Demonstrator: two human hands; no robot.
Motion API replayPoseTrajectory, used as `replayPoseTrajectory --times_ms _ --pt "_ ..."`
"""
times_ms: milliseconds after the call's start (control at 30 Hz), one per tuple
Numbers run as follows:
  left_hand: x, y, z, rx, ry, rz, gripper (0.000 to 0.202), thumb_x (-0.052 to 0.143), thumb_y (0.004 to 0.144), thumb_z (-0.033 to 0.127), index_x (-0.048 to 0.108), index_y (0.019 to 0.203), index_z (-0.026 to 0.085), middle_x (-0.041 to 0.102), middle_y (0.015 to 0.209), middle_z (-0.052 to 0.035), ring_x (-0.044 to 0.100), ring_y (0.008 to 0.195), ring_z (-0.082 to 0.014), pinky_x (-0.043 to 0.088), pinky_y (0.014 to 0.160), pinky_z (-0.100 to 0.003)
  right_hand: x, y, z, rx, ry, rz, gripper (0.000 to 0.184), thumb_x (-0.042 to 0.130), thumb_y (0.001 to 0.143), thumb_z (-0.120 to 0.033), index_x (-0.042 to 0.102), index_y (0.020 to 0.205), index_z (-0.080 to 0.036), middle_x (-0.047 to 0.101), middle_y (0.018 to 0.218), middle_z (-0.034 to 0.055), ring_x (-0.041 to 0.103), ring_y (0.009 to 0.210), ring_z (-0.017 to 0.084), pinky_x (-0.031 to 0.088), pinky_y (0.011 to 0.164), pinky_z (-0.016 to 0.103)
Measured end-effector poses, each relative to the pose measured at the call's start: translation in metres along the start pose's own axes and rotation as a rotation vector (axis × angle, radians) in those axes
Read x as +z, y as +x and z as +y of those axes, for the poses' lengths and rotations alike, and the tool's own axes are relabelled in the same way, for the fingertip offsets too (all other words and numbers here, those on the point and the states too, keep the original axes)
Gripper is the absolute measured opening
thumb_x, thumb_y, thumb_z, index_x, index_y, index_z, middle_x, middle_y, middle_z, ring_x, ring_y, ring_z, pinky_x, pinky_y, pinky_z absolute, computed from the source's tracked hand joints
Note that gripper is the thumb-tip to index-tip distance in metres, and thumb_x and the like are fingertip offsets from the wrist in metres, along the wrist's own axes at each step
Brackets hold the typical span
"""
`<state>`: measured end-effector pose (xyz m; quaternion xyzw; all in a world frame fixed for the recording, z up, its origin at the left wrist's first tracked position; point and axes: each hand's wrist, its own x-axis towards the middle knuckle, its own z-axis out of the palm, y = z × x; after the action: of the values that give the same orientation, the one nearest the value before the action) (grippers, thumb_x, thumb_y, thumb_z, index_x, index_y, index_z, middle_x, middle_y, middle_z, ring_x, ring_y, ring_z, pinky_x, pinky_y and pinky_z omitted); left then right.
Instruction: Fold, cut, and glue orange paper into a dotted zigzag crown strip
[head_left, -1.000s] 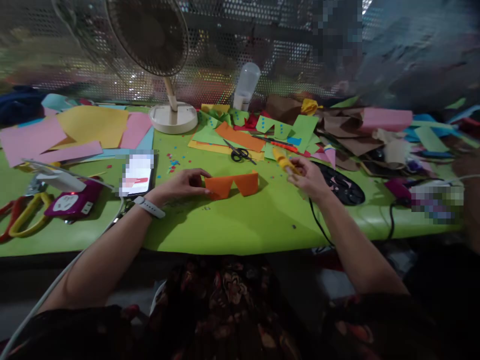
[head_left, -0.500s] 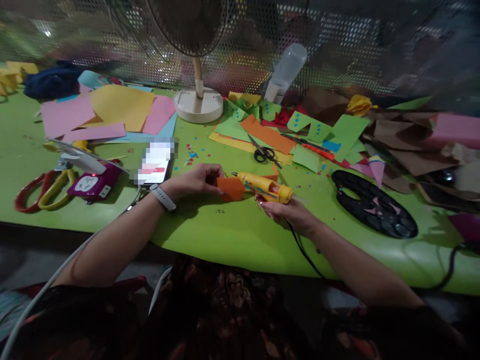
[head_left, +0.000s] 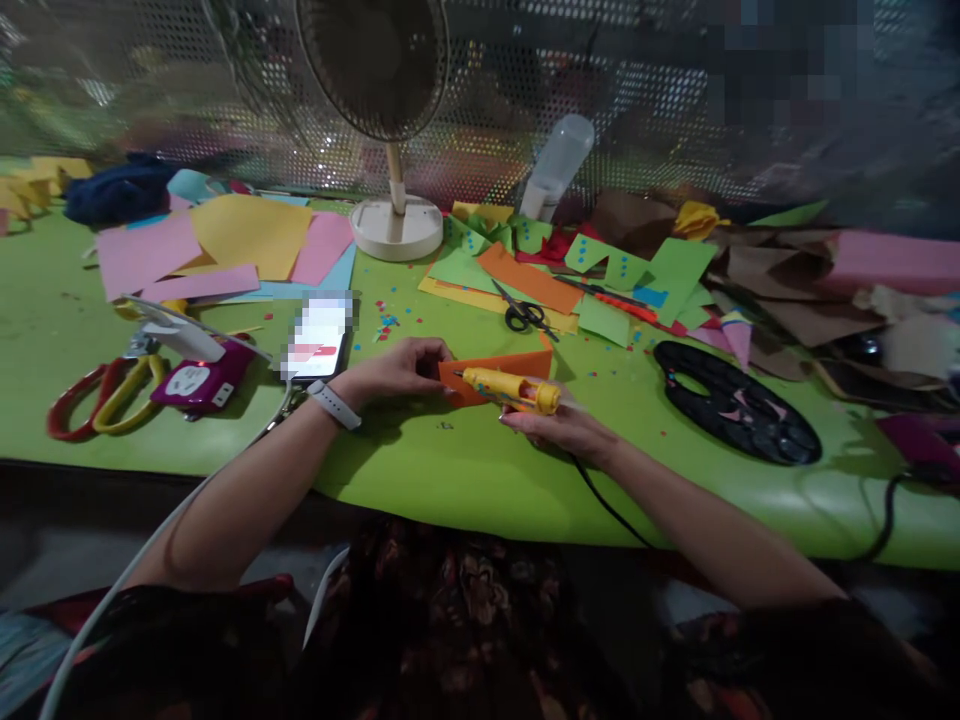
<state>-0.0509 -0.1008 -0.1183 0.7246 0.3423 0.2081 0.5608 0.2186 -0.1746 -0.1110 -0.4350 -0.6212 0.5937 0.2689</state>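
Note:
A folded orange paper piece [head_left: 501,366] lies on the green table [head_left: 480,470] in front of me. My left hand [head_left: 401,366] pinches its left end and holds it down. In my right hand [head_left: 559,428] is a yellow glue gun [head_left: 511,389], its fingers wrapped round the grip. The nozzle points left and sits at the lower left edge of the orange paper. A black cord [head_left: 600,495] runs from the gun off the table's front edge.
A phone [head_left: 319,338] lies left of my left hand, with a purple device [head_left: 199,377] and red and yellow rings [head_left: 105,395] beyond. Black scissors [head_left: 525,316], coloured paper sheets [head_left: 225,240], a fan base [head_left: 396,226] and a black mask [head_left: 735,415] lie about.
My right hand picked up the glue gun on the right and brought it left to the orange paper. The left hand stayed on the paper's left end. The camera shifted.

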Motion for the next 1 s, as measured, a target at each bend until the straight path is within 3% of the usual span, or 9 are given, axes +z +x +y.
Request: replayPoseTrajectory --times_ms 567,1000 --pt "0.0009 -0.0015 -0.0015 -0.027 -0.034 0.04 0.039 0.08 0.071 0.028 0.061 0.102 0.015 0.068 0.086 -0.0031 0.061 0.069 -0.0106 0.048 0.062 -0.024 0.0035 0.0045 -0.0082 -0.101 -0.035 -0.051 0.029 0.073 0.077 -0.039 0.053 0.085 -0.019 0.048 0.071 -0.0041 0.042 0.058 0.009 0.033 0.051 0.025" --pt "-0.0009 -0.0015 -0.0018 -0.017 -0.04 0.063 0.041 0.082 0.07 0.027 0.06 0.103 0.016 0.07 0.089 -0.0047 0.065 0.077 -0.0135 0.052 0.068 -0.025 -0.0001 0.0067 -0.0031 -0.145 0.004 -0.072 0.031 0.074 0.078 -0.039 0.053 0.089 -0.018 0.051 0.076 -0.0032 0.045 0.064 0.009 0.035 0.055 0.024"
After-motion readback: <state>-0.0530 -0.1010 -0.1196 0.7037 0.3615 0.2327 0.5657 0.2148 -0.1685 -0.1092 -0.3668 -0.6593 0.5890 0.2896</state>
